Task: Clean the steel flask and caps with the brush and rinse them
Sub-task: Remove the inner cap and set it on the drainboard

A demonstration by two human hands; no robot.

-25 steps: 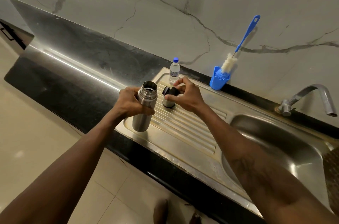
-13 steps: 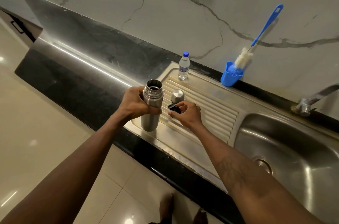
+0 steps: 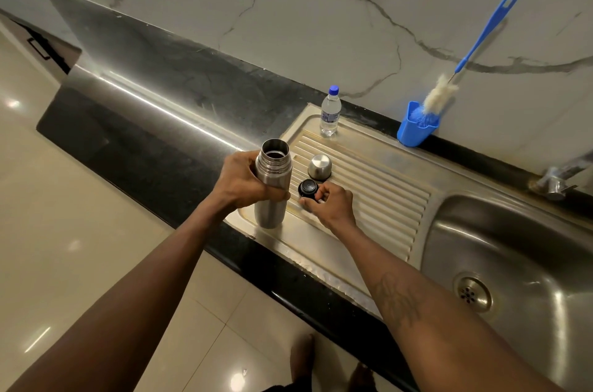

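Now my left fingers [image 3: 276,196] wrap the upright steel flask [image 3: 274,167]; my right fingers [image 3: 321,195] pinch the black cap [image 3: 307,188] just beside it. The brush [image 3: 439,96] stands well beyond the right fingers, the nearer ones.

Your bare left arm [image 3: 134,282] ran up from the lower left, nearly straight. Your left grip [image 3: 242,181] was wrapped round the upper body of the upright, open-mouthed cylindrical steel flask [image 3: 272,215], back of the hand turned to the left.

Your bare right arm [image 3: 426,321] came in from the lower right, with a dark marking [image 3: 398,298] on the forearm. Your right grip [image 3: 332,205] sat knuckles-up, fingers curled, the tips pinching the near edge of the small round black cap [image 3: 307,187]. The two grips lay just beside each other without touching. Your feet [image 3: 301,356] showed dimly at the bottom edge.
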